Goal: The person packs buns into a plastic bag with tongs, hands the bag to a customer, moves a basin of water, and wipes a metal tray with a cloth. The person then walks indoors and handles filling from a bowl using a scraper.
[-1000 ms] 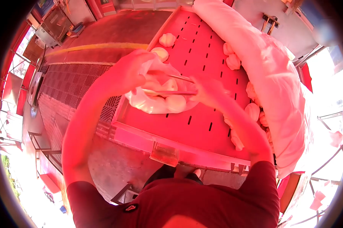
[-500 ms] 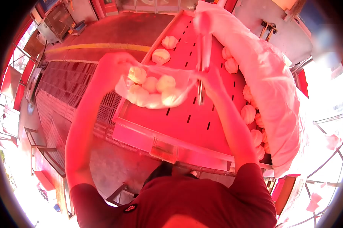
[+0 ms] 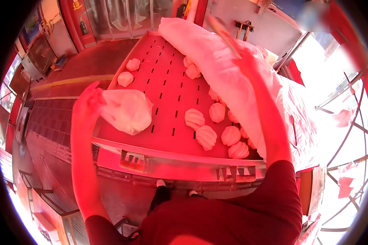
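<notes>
My left hand is closed on the gathered top of a thin plastic bag. The bag bulges with buns, whose shapes are blurred through the film, above the tray's left front part. Raised over the white quilt, my right hand grips a pair of tongs, smeared by motion. Below it on the slotted tray, pleated buns lie along the quilt's edge, some partly covered. Two more buns rest near the tray's left edge.
The tray has a raised front rim. A thick quilt covers its right side. Floor mats lie to the left, and a door with clear strips stands at the back. Metal frames are at lower left.
The bag's mouth, held wide between both hands before, is now gathered in my left hand, which moved left and down. My right hand let go of the bag and rose right with the tongs.
</notes>
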The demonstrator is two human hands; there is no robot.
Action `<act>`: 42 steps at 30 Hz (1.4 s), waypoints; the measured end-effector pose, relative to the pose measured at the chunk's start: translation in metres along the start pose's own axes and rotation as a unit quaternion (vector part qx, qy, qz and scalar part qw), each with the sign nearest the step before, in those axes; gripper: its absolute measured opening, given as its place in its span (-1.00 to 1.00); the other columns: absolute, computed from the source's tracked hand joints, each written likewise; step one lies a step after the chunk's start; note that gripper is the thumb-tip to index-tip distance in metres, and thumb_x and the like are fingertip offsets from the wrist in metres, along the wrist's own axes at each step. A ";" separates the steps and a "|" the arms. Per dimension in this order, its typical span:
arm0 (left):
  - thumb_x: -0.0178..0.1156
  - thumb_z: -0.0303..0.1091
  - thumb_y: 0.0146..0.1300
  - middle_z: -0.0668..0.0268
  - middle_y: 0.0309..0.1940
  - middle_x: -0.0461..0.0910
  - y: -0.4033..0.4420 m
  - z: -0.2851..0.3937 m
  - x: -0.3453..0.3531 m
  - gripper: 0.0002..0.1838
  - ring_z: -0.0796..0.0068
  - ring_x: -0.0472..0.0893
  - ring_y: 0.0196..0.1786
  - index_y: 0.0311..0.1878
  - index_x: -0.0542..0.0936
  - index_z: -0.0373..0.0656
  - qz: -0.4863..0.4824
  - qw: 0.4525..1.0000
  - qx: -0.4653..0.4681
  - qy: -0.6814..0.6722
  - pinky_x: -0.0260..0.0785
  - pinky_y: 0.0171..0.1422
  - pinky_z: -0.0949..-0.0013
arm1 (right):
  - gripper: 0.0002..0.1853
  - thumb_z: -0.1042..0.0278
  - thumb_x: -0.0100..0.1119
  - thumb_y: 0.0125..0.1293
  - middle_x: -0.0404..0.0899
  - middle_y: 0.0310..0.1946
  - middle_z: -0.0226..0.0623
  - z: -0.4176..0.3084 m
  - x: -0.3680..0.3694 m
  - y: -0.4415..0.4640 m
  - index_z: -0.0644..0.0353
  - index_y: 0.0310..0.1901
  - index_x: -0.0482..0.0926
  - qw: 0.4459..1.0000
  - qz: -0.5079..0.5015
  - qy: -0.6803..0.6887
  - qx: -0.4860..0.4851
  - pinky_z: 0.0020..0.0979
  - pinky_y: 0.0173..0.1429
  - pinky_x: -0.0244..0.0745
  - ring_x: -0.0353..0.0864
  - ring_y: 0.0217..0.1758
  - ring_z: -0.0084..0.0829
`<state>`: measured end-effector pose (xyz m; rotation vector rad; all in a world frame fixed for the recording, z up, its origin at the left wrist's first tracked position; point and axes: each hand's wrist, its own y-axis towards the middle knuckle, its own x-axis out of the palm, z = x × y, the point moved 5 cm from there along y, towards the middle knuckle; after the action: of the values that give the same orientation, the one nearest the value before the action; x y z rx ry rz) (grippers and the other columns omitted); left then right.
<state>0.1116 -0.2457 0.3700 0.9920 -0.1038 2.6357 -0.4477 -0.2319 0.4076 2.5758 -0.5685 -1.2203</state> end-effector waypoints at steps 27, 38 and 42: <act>0.04 -0.45 0.29 0.08 0.07 0.42 -0.857 0.058 -0.031 -0.52 0.48 0.49 -0.06 0.29 0.30 -0.22 0.580 0.704 0.399 0.087 0.41 0.02 0.46 | -0.38 0.00 0.35 -0.06 0.57 -0.30 0.09 -0.246 0.133 -0.292 0.34 -0.12 0.39 0.771 -0.499 -0.018 -0.395 -0.12 -0.17 0.45 0.60 -0.20 -0.01; 0.13 -0.58 0.14 -0.11 -0.17 0.46 -0.890 0.005 0.105 -0.73 0.22 0.49 -0.35 -0.07 0.43 -0.31 0.628 0.640 0.443 -0.014 0.43 -0.33 0.38 | -0.45 0.25 0.37 -0.04 0.54 -0.41 -0.06 -0.156 0.244 -0.271 0.29 -0.03 0.39 0.889 -0.428 -0.021 -0.162 -0.21 -0.28 0.49 0.56 -0.33 -0.20; 0.14 -0.59 0.11 -0.10 -0.08 0.40 -0.932 -0.002 0.107 -0.72 0.28 0.41 -0.43 -0.10 0.36 -0.27 0.665 0.597 0.442 -0.082 0.26 -0.60 0.64 | -0.45 0.26 0.37 -0.03 0.53 -0.37 -0.05 -0.213 0.295 -0.302 0.30 -0.02 0.39 0.870 -0.415 0.001 -0.267 -0.22 -0.23 0.47 0.55 -0.29 -0.19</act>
<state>0.3357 0.6649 0.3963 2.0648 0.8878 4.0378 -0.0382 -0.0815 0.2265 2.3228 0.8773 -1.3173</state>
